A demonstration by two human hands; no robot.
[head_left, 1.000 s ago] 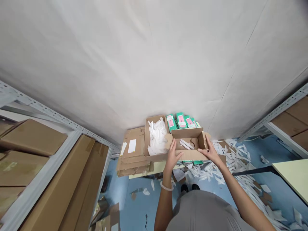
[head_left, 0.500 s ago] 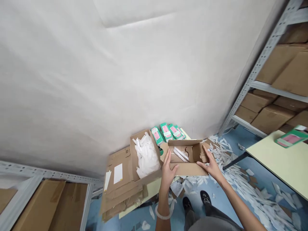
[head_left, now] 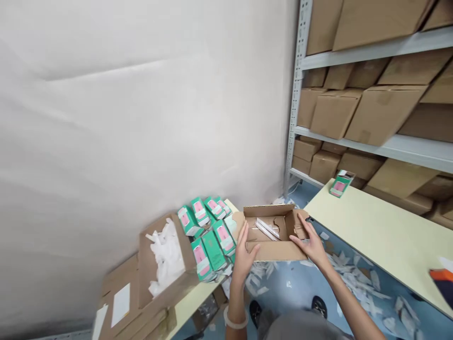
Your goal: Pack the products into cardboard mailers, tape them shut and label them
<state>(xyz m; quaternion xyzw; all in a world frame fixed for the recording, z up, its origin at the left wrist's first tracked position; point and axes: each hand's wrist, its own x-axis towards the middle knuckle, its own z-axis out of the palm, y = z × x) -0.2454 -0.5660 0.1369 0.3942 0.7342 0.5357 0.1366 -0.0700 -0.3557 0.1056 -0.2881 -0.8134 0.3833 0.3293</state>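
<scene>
Between my two hands is an open brown cardboard box (head_left: 279, 251), held up off the tables. My left hand (head_left: 244, 252) grips its left end by the flap, and my right hand (head_left: 311, 243) grips the right end with the thumb over the front wall. Inside the box lie a couple of thin, whitish strip-like pieces (head_left: 266, 229). Left of my left hand, several green boxes with pink panels (head_left: 223, 236) stand and lean on the left table. Beside them sits a larger cardboard carton (head_left: 146, 264) with crumpled white material (head_left: 167, 257) in it.
Flattened cardboard (head_left: 136, 293) lies stacked at the lower left. A pale table (head_left: 375, 226) on the right bears one green box (head_left: 340, 184) and an orange-and-dark item (head_left: 442, 278). Shelves of cartons (head_left: 336, 113) stand behind it. White scraps (head_left: 368, 288) litter the blue floor.
The view has swung right, showing more of the right table and shelves. My hands still hold the cardboard box, now carried toward the right table, away from the white-filled carton.
</scene>
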